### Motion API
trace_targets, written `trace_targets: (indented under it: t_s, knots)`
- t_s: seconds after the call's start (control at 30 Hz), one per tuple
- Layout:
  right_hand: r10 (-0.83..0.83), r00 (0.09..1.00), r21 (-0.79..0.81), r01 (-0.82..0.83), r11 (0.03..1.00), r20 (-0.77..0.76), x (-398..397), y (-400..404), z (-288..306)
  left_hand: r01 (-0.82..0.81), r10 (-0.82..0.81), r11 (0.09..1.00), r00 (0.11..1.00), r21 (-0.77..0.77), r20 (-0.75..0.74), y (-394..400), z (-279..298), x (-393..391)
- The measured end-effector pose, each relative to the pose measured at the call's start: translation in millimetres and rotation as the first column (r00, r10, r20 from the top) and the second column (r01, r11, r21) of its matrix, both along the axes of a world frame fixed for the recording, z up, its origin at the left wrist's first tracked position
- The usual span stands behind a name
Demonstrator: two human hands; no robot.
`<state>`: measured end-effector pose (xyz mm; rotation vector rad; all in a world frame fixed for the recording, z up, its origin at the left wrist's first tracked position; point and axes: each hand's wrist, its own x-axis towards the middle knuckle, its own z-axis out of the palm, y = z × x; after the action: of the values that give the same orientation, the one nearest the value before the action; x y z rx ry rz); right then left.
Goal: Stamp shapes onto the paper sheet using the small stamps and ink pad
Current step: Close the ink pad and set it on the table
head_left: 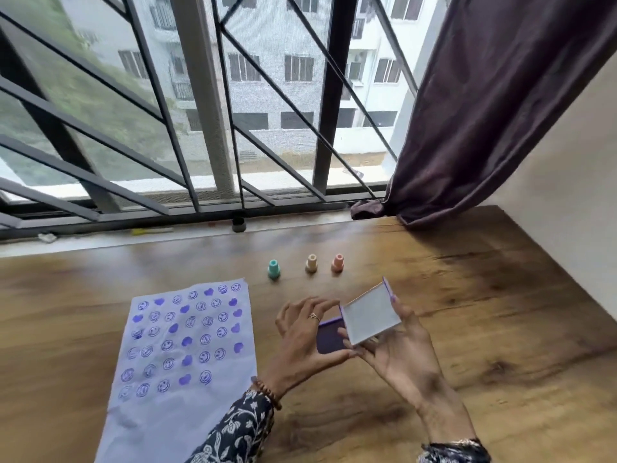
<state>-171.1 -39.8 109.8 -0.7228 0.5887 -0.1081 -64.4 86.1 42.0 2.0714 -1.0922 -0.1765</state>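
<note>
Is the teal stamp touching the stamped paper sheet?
Apart. The head view shows the teal stamp standing upright past the stamped paper sheet's far right corner, with bare wooden table between them.

You sit in a home: a wooden table (467, 312) against a grilled window (233, 111), a purple curtain (484, 111) beside it, apartment blocks (283, 61) outside.

table (467, 329) – glossy wood (grained) | sheet (187, 345) – matt, wrinkled paper

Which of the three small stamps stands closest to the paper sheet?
The green stamp, leftmost in the row; the cream stamp and pink stamp stand farther right.
</note>
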Motion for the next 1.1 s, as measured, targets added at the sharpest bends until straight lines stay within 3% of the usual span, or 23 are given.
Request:
trace_targets:
  t_s: [0.1,0.17,0.27,0.37,0.5,0.8,1.1]
  knots:
    - [-0.014,0.995,-0.126,0.002,0.992,-0.096,2,11,0,-0.014,0.016,0.991,1.000,0.135,-0.019,27,-17,7]
    - [-0.009,0.977,-0.346,-0.067,0.936,-0.214,4,17,-3,-0.042,0.042,0.974,0.999,0.224,0.002,43,-29,11]
    - [-0.074,0.889,-0.675,-0.286,0.680,-0.451,6,30,-19,-0.075,0.061,0.944,0.997,0.321,0.053,54,-44,15]
    - [-0.237,0.798,-0.804,-0.438,0.403,-0.554,7,45,-42,-0.075,0.086,0.938,0.996,0.338,-0.017,52,-52,15]
    - [-0.261,0.782,-0.821,-0.508,0.262,-0.567,12,62,-61,-0.083,0.098,0.958,0.994,0.275,-0.040,52,-55,13]
    - [-0.300,0.796,-0.851,-0.492,0.185,-0.526,17,67,-79,-0.104,0.115,0.961,0.993,0.258,-0.029,51,-57,12]
    - [-0.214,0.851,-0.875,-0.450,0.179,-0.481,23,52,-84,-0.110,0.121,0.959,0.992,0.260,-0.025,52,-54,12]
